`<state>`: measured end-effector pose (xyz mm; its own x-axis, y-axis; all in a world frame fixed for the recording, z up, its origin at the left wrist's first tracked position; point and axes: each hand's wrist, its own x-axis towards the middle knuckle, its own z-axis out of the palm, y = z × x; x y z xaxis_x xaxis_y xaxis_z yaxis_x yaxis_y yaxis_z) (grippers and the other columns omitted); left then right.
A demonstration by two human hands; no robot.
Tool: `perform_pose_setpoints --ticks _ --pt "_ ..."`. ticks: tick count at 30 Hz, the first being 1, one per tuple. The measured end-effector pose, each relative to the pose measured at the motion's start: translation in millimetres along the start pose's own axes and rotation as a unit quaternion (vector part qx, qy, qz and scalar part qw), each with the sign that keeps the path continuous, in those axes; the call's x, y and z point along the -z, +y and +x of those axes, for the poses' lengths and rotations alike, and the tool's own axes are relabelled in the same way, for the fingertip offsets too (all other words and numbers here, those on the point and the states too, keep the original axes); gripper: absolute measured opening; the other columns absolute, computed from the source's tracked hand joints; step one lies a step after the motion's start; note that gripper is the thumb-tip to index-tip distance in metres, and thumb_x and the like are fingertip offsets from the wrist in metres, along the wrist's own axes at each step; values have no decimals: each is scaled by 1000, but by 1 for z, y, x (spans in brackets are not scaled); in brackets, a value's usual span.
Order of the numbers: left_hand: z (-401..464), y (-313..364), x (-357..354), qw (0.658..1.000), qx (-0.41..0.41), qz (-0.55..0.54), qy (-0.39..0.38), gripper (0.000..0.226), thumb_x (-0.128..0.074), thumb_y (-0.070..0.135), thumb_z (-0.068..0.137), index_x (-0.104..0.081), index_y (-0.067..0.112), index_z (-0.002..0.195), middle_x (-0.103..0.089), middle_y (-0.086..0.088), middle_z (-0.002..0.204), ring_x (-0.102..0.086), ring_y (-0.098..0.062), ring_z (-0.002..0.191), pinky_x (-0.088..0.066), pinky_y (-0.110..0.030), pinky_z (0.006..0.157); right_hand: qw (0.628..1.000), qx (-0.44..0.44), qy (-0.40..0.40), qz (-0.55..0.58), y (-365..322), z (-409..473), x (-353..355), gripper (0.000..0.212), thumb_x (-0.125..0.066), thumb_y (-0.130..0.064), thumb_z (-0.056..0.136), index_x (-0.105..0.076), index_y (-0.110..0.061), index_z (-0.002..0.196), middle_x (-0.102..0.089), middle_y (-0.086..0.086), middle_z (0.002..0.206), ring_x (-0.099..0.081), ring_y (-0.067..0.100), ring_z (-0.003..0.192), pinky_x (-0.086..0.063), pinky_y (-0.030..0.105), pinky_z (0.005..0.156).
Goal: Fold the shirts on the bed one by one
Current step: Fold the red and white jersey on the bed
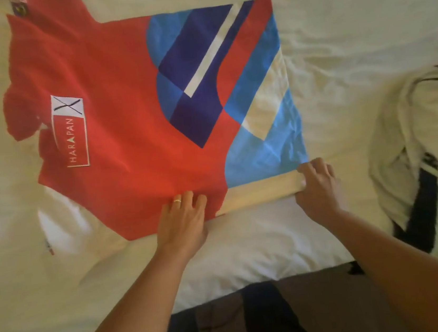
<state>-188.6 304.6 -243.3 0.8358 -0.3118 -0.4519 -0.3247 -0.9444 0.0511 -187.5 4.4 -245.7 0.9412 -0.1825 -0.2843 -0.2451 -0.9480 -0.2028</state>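
Red shirt (123, 116) flat on the bed (347, 26), soft, light, floppy. Left hand (183, 220) pressing its near edge, fingers flat. Right hand (316, 184) pinching the near corner. Best held at corners. White shirt (426, 157) waiting, well apart.

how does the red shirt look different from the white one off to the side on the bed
The red shirt lies spread flat; the white shirt sits crumpled in a heap. The red shirt carries blue geometric panels, the white shirt dark stripes. Both hands hold the red shirt's near edge; nothing touches the white shirt. Both lie on the bed.
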Motion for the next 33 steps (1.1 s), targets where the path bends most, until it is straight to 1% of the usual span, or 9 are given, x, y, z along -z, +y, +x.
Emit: perform_pose_setpoints --ticks 4,8,10,13,16,21,25,30,33 --pt "21 31 -1 999 -11 -28 -21 45 -86 38 64 -60 21 97 -59 -5 89 -62 -33 76 -47 -37 57 995 86 50 -10 13 -3 11 33 -65 7 50 -61 -4 81 -55 15 91 -52 39 80 -44 42 61" --pt "17 42 -7 997 7 -56 -55 31 -59 32 94 -54 25 124 -58 -2 116 -59 -32 106 -51 -40 74 991 100 33 -82 37 -18 6 26 -61 10 55 -61 -5 76 -52 14 86 -49 35 74 -42 39 58" --pt "13 45 -8 997 4 -61 -55 30 -54 26 96 -55 23 126 -58 -4 117 -59 -33 107 -51 -41 74 987 73 -61 -128 47 -28 5 27 -66 8 65 -65 -8 87 -55 13 91 -56 36 79 -48 41 61" --pt "9 50 -9 996 -1 -76 -56 32 -55 24 94 -54 21 126 -57 -5 115 -60 -33 105 -51 -42 73 975 14 -188 -121 50 -38 10 42 -51 -8 87 -58 -21 126 -57 6 117 -61 33 104 -50 38 80" --pt "3 46 -11 989 -3 -137 -57 30 -57 26 89 -51 20 117 -51 -4 113 -57 -33 106 -48 -41 75 977 -37 -181 -106 38 -39 12 41 -48 -13 89 -59 -20 127 -56 5 117 -60 31 104 -49 37 81" --pt "-24 6 -12 961 42 -265 72 28 -70 23 79 -60 17 104 -55 -5 107 -58 -35 93 -49 -42 76 987 -143 -71 8 0 -55 3 32 -51 -12 89 -64 -7 118 -54 10 118 -49 32 109 -48 42 85" --pt "-57 -70 -16 943 144 -243 178 32 -75 17 76 -66 14 106 -61 -10 107 -62 -39 84 -51 -45 75 994 -66 -67 55 -75 -80 -21 31 -54 -14 91 -67 -8 119 -59 7 120 -52 28 112 -49 40 89" --pt "-94 -177 -25 884 337 -266 185 41 -71 21 81 -60 13 120 -54 -15 126 -52 -42 113 -44 -51 92 984 24 -102 146 -201 -106 -60 11 -59 -9 85 -69 -5 86 -64 8 89 -59 29 79 -51 41 69" --pt "-100 -219 -31 790 426 -414 153 42 -68 25 85 -55 11 123 -55 -15 123 -55 -39 110 -44 -39 86 967 -30 -124 220 -276 -115 -78 22 -57 -16 89 -56 -7 69 -55 3 67 -50 26 65 -40 39 59"
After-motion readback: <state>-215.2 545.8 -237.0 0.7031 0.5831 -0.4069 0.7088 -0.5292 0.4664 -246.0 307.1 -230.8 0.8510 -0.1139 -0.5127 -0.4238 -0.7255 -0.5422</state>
